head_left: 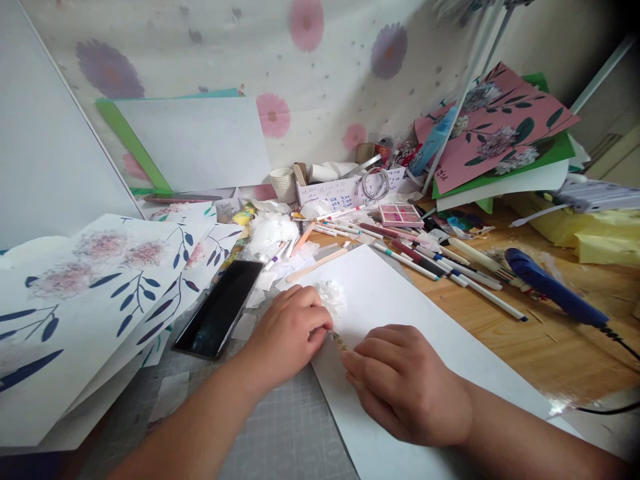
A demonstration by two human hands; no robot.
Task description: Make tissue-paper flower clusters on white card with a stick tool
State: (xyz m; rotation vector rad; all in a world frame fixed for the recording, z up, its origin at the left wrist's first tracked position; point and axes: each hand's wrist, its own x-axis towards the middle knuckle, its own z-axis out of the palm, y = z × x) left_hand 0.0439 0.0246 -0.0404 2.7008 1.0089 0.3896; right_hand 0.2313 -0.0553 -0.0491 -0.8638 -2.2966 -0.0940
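Note:
A white sheet of paper (395,313) lies in front of me. Near its far left part sits a white ruffled paper flower (333,293). My left hand (295,327) is beside the flower, thumb and fingers pinched together; what they hold, if anything, is hidden. In my right hand (407,380) is a slim patterned tool (341,343), its narrow tip reaching to the left fingertips, below the flower. The curled right fingers hide the rest of the tool, so its exact kind cannot be told.
Left are a black phone (220,308) and sheets with painted flowers (135,280). Behind lie white fluffy scraps (273,233), several markers (410,260) and a pink palette (400,215). A blue corded tool (555,287) rests at right. Under the paper is a grey cutting mat (280,427).

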